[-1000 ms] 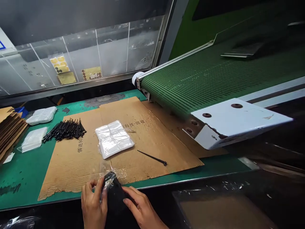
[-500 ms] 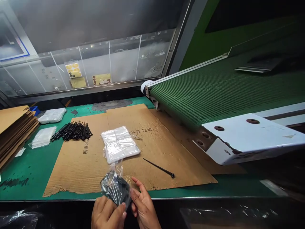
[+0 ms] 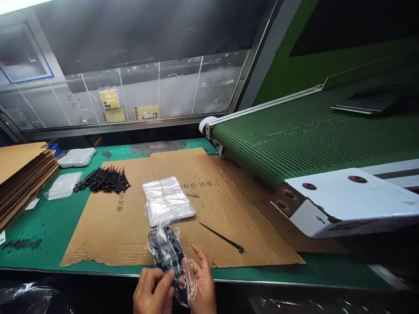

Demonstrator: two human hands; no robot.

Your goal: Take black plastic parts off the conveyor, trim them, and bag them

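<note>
Clear plastic bag (image 3: pixel 170 261) wraps a black part (image 3: pixel 165 250) (its exact kind is hard to tell through the film) and hangs over the near edge of a cardboard sheet (image 3: pixel 108 231), pinched low by the closed fingers of the left hand (image 3: pixel 153 292), while the right hand (image 3: pixel 204 285) stands open with the bag against its fingers. Just beyond lies a stack of clear bags (image 3: pixel 167 201), with a lone black rod (image 3: pixel 222 237) to its right, a bundle of black rods (image 3: pixel 104 180) to its left, and a green conveyor (image 3: pixel 294 135) beside the green bench (image 3: pixel 42 231).
</note>
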